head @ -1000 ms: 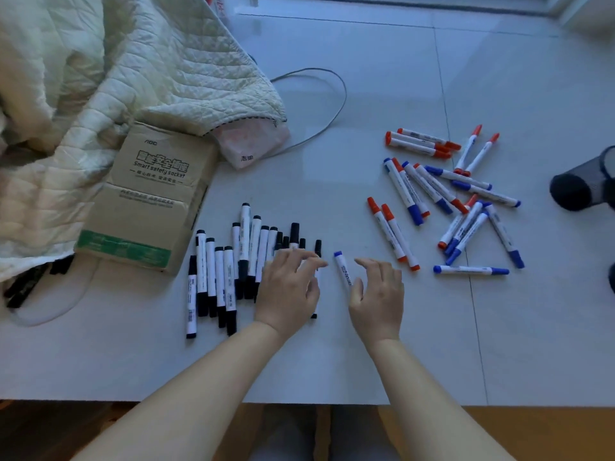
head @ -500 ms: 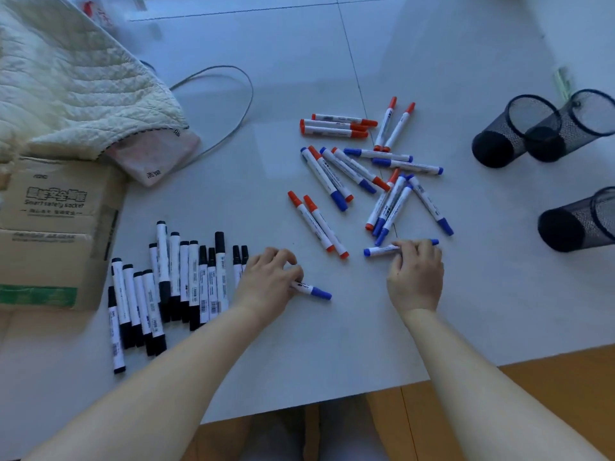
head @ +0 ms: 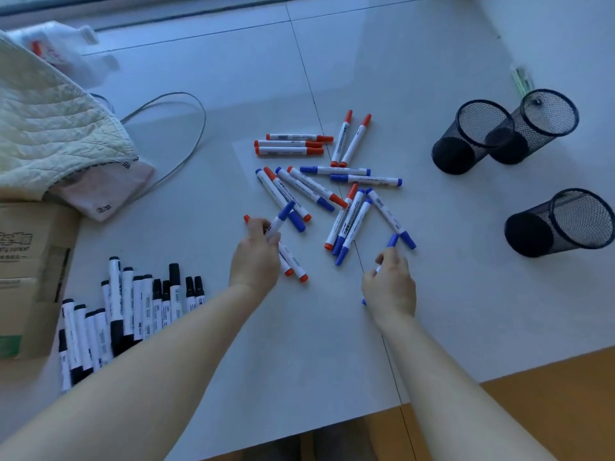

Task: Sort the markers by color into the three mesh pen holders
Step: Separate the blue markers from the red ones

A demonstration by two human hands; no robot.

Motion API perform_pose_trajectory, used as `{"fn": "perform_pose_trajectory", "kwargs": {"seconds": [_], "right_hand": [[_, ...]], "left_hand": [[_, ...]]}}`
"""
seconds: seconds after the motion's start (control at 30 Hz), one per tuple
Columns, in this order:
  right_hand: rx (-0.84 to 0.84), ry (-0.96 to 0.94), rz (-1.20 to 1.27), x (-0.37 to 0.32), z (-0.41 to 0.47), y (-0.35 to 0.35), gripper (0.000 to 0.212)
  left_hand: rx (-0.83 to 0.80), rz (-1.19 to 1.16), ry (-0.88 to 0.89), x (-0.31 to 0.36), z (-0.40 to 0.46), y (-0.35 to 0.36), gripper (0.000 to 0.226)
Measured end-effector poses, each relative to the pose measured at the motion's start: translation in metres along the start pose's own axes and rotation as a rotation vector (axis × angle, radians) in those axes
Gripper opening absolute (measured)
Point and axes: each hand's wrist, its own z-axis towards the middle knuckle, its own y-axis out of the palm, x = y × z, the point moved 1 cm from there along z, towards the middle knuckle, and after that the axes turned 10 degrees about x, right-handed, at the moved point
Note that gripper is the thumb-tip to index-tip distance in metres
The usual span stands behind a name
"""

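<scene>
Left hand [head: 256, 257] pinches a blue marker [head: 281, 218], right hand [head: 389, 284] grips another [head: 392, 241]; likely gathering blues by color, ahead of the empty mesh pen holders [head: 472, 136].

I am at home, I think, working on a white tabletop [head: 332, 327] rather than an office desk. A quilted blanket [head: 50, 134] is heaped at the table's far left, with a cardboard box [head: 30, 277] just before it and a loose cable [head: 186, 134] beside it.
</scene>
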Motion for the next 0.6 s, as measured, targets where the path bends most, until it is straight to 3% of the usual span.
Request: {"fn": "perform_pose_trajectory", "kwargs": {"seconds": [0.1,0.23,0.37,0.6], "right_hand": [[0.058,0.032,0.169,-0.002,0.008,-0.006,0.021],[0.140,0.015,0.299,-0.007,0.032,-0.019,0.036],[0.133,-0.004,0.134,-0.011,0.066,-0.023,0.031],[-0.022,-0.059,-0.163,-0.017,0.095,-0.014,0.029]], "left_hand": [[0.055,-0.030,-0.201,0.015,0.030,0.009,0.019],[0.002,0.044,-0.385,0.031,0.066,0.020,0.040],[-0.004,0.128,-0.464,0.032,0.089,0.031,0.045],[0.010,0.212,-0.461,0.023,0.106,0.039,0.030]]}}
